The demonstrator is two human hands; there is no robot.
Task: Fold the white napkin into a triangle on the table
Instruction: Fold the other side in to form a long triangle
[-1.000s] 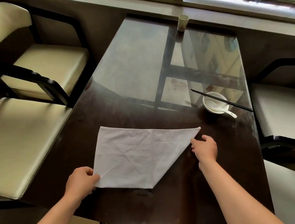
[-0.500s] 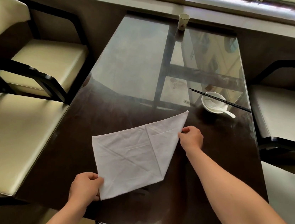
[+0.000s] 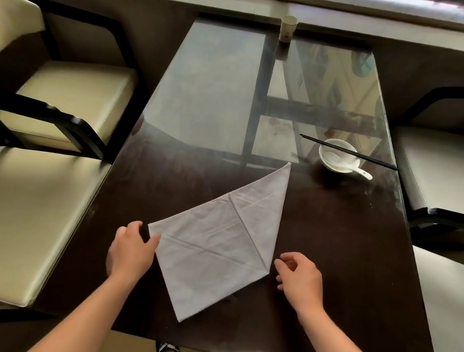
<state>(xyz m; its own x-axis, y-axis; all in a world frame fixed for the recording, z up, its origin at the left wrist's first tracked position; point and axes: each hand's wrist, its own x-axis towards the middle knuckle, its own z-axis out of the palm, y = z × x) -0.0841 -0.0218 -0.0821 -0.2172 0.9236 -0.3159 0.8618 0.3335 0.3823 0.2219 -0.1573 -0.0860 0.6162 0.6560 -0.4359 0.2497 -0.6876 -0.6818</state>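
The white napkin (image 3: 217, 241) lies folded at the frame's lower centre on the dark table (image 3: 347, 248). The left hand (image 3: 131, 251) pinches its left corner — the right hand (image 3: 298, 277) hovers just beside the right fold, fingers loosely curled, holding nothing.

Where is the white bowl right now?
In the head view, the white bowl sits on the table's far right side, beyond the napkin's far tip, chopsticks across its rim.

Napkin (image 3: 216, 244) corner under left hand (image 3: 131, 251); cup (image 3: 288, 29) print perhaps a logo, illegible.
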